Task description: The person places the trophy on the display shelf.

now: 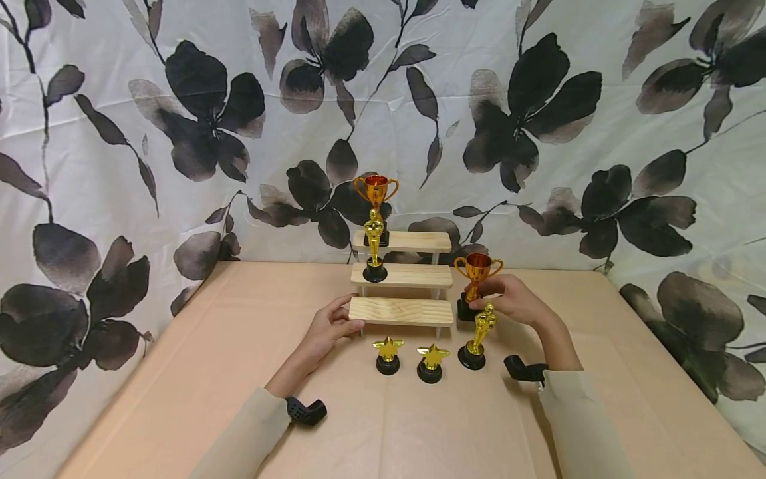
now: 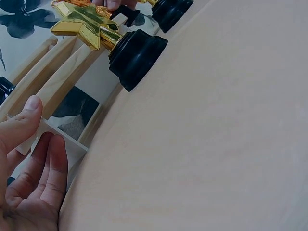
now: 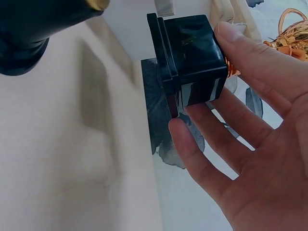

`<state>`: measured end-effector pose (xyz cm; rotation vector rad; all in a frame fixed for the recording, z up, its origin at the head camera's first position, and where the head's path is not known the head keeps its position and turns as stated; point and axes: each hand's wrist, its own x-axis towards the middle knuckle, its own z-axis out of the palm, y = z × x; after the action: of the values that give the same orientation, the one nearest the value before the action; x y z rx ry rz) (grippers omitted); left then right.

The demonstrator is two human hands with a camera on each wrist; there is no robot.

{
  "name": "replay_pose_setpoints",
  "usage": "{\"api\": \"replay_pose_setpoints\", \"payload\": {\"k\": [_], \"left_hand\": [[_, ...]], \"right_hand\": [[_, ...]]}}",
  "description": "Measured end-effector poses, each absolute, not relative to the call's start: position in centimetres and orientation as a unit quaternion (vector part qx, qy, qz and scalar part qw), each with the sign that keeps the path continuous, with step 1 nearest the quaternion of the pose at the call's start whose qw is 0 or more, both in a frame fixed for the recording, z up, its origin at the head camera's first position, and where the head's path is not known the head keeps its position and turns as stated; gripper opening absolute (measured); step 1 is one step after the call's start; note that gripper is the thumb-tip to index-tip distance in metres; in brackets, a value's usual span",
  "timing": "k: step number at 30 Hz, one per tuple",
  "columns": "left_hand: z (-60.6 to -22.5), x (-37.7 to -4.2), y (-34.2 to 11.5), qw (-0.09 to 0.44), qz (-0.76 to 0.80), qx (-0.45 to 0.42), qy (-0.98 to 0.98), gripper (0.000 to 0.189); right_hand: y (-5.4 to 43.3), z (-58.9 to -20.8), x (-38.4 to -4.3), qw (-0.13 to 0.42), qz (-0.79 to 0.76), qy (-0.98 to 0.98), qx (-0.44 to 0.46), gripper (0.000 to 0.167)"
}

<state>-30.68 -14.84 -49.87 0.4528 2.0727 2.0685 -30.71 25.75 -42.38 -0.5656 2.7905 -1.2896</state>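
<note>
A three-step wooden display stand (image 1: 402,311) with pale legs stands mid-table. My left hand (image 1: 323,336) grips the left end of its lowest step; in the left wrist view the thumb lies by the wood and the fingers curl at a white support (image 2: 72,144). On the stand's right side, my right hand (image 1: 516,301) holds a two-handled gold trophy cup (image 1: 478,267) near its stem and square black base (image 3: 195,60). Another trophy cup (image 1: 376,189) stands on the top step's left end. A gold figurine trophy (image 1: 374,233) occupies the middle step's left end.
In front of the stand are two star trophies, a left one (image 1: 387,351) and a right one (image 1: 431,359). Beside them, near my right wrist, stands a second figurine trophy (image 1: 479,336). A flower-print cloth (image 1: 419,153) hangs behind the table (image 1: 383,432).
</note>
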Motion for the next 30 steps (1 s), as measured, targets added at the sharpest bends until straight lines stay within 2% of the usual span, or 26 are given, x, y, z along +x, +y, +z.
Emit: {"api": "replay_pose_setpoints", "payload": {"k": [13, 30], "left_hand": [[-50.2, -31.0, -14.9, 0.091, 0.696, 0.154, 0.695, 0.073], [-50.1, -31.3, -14.5, 0.087, 0.694, 0.147, 0.7, 0.074]], "right_hand": [[25.9, -41.8, -30.5, -0.014, -0.402, 0.894, -0.197, 0.026], [26.4, -41.5, -31.5, -0.006, -0.402, 0.894, -0.198, 0.028]]}}
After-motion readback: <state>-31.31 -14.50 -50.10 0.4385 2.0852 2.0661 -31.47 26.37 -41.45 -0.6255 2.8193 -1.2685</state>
